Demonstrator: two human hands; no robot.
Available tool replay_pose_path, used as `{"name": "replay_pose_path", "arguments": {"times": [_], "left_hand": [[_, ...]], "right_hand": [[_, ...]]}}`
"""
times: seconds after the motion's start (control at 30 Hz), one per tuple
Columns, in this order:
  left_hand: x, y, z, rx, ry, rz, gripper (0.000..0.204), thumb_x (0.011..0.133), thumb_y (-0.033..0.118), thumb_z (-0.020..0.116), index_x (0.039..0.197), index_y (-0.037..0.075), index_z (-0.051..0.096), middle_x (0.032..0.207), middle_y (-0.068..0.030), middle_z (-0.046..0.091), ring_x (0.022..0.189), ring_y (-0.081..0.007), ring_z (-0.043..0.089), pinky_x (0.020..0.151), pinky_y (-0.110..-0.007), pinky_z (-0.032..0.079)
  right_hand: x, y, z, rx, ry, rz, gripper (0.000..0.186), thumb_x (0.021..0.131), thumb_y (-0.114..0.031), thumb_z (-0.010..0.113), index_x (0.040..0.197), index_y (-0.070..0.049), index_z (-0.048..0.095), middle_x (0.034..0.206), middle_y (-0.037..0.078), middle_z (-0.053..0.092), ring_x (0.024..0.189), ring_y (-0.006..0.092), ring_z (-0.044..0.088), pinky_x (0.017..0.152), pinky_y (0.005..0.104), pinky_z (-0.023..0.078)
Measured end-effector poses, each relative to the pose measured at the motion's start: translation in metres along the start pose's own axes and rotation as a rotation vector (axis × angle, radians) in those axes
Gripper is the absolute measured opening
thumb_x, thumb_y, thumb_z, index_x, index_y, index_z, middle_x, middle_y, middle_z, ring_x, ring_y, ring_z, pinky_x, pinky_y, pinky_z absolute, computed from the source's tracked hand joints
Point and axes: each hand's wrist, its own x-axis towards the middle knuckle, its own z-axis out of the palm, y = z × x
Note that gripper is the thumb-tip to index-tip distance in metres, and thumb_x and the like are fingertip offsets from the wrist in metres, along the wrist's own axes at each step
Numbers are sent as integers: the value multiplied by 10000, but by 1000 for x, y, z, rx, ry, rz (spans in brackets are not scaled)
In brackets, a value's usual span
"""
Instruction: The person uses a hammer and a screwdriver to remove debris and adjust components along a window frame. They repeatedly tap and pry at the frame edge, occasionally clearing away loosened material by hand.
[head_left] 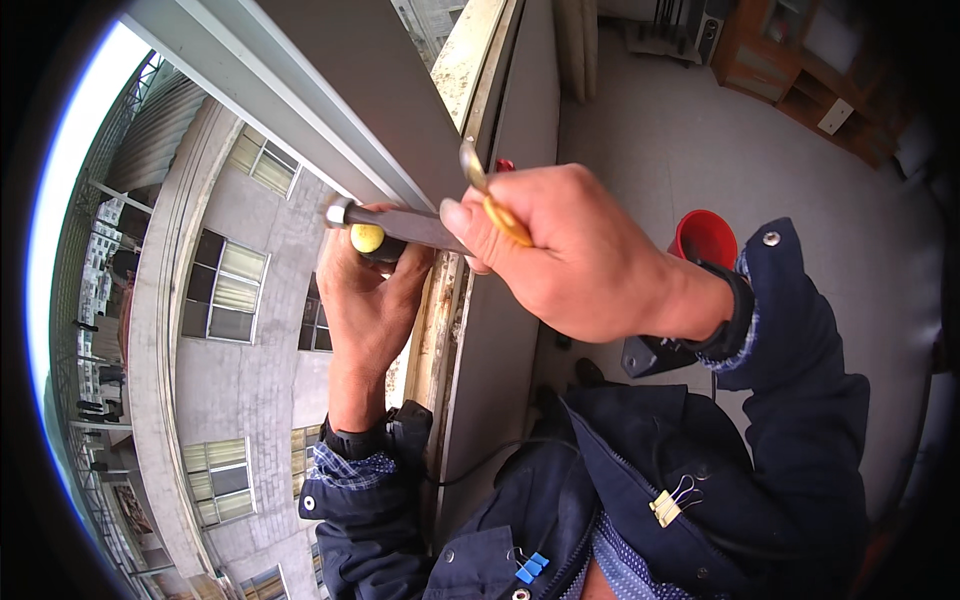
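Note:
My right hand (570,250) is closed around a hammer (420,228). Its round metal end reaches left, over my left hand. Beside my right thumb, a yellow piece (507,220) and a curved metal piece (472,165) stick out of the same fist; I cannot tell whether they belong to the hammer. My left hand (365,310) is wrapped round a black handle with a yellow end (367,238), held at the outer side of the window frame. The rest of that tool is hidden. The hammer end is close to the yellow end; contact is unclear.
A grey window frame (330,90) rises above my hands, over a worn, stained sill (440,320). Outside stands a building (240,390) with several windows. Indoors are a red bucket (705,235) and a wooden cabinet (800,90). Clips (668,507) hang on my dark jacket.

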Motion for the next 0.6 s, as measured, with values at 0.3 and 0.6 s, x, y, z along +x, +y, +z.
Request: {"name": "replay_pose_path", "arguments": {"times": [0.3, 0.6], "left_hand": [[-2, 4, 2, -83, -10, -47, 216, 891, 32, 762, 1068, -15, 647, 977, -51, 651, 852, -100, 628, 708, -278, 534], [-3, -2, -9, 36, -12, 46, 247, 863, 39, 775, 1057, -33, 641, 950, -55, 648, 844, -120, 635, 742, -282, 536]], "right_hand": [[0, 5, 13, -89, 60, -82, 277, 956, -135, 559, 715, 1, 582, 608, 170, 623, 524, 305, 636, 514, 385, 490], [1, 8, 16, -9, 126, -270, 261, 1040, -163, 584, 849, 12, 616, 630, 113, 601, 523, 198, 600, 511, 322, 446]]}}
